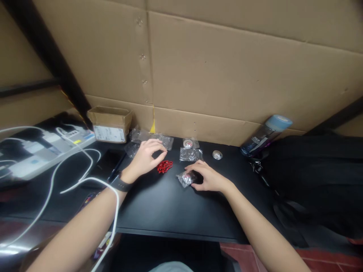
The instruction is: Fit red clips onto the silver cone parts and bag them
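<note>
Clear packet [185,180] clamped between fingertips of right hand [208,177], projecting leftward; left hand [150,155] curled near red item [165,166], fingertip contact undeterminable.

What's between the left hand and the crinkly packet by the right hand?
In the head view, a red, lacy-looking thing lies between the left hand and the crinkly packet.

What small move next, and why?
I'd probably bring the left hand to the packet's free end to help steady it. The right hand has its fingers about the other end, and the left, near the red bundle, shows nothing in its grasp.
</note>
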A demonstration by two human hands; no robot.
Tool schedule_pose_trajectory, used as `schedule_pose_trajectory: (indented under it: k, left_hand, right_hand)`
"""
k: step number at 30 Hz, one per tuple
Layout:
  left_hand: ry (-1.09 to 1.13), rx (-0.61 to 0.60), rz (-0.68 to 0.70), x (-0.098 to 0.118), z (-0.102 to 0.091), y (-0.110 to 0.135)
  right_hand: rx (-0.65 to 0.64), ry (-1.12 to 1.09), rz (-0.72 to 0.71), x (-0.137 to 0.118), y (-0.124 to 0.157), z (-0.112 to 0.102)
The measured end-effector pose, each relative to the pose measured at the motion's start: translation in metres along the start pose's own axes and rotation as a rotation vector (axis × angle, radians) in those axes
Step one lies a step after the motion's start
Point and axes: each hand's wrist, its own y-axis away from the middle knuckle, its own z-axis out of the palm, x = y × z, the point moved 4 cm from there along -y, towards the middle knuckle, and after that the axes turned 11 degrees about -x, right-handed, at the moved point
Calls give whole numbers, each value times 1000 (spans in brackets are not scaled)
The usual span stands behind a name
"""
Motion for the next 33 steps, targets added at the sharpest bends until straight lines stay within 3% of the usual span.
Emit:
schedule_pose_trajectory:
  k: [8,16,27,33]
  left_hand:
    - [10,-10,-12,1,7,0]
    - [3,-21,-26,-2,12,0]
    - [-2,-35,-46,-4,9,-1]
    - [-25,-46,-48,-6,7,-1]
  right_hand:
    - [34,32,10,-4,-2,5]
    - [47,228,-1,-12,-1,5]
    - [50,95,-18,-6,-7,6]
    - [-2,166,41,-10,-5,4]
